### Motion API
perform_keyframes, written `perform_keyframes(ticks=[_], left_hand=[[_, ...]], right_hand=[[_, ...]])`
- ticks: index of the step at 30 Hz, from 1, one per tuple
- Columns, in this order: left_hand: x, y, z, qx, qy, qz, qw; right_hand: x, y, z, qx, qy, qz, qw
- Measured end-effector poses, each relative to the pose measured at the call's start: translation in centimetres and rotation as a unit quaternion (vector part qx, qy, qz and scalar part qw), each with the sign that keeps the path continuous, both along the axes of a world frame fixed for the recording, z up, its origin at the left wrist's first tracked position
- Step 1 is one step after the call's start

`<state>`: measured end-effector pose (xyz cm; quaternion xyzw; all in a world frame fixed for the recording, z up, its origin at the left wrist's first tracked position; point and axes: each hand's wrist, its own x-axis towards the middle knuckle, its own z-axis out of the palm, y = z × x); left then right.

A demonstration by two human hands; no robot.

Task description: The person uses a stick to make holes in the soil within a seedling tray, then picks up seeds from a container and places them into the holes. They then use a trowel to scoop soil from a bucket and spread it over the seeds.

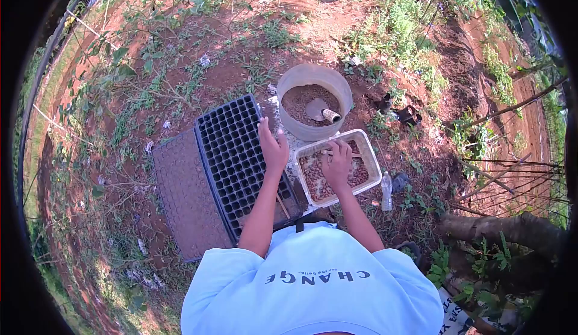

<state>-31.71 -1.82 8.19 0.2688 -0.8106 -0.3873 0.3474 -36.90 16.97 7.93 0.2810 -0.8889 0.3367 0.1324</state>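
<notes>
Over the right edge of a black seedling tray [226, 148] with many square cells is my left hand [274, 146], its fingers stretched and nothing visible in it. My right hand [338, 163] is over a white rectangular basket [374, 169] that holds reddish-brown seeds or nuts [316, 175]. Its fingers are bent around a thin light stick [355, 155], which shows on both sides of them. Another thin stick [282, 205] lies across the tray's near end, where some cells are covered with soil.
A soil-filled tray [189, 196] lies left of the black one. Behind the basket stands a round tub [289, 124] of soil with a scoop [317, 111] inside. A clear bottle [386, 191] lies right of the basket. Plants, branches and a log [494, 229] surround the spot.
</notes>
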Motion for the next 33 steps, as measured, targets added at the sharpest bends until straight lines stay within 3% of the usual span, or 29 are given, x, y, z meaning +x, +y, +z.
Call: perform_keyframes(ticks=[7,14,21,33], left_hand=[[13.7,1.0,-3.2,-0.022,-0.102,0.027,0.994],[22.0,2.3,-5.0,-0.043,-0.168,0.062,0.983],[25.1,3.8,-6.3,-0.075,-0.193,0.059,0.977],[27.3,6.6,-5.0,-0.065,-0.209,0.074,0.973]], right_hand=[[8.4,-1.2,-2.9,-0.002,-0.033,0.093,0.995],[13.9,-3.0,-3.7,0.064,-0.046,0.167,0.983],[15.6,-2.8,-5.2,0.106,-0.046,0.214,0.970],[15.5,-2.5,-5.9,0.108,-0.032,0.202,0.973]])
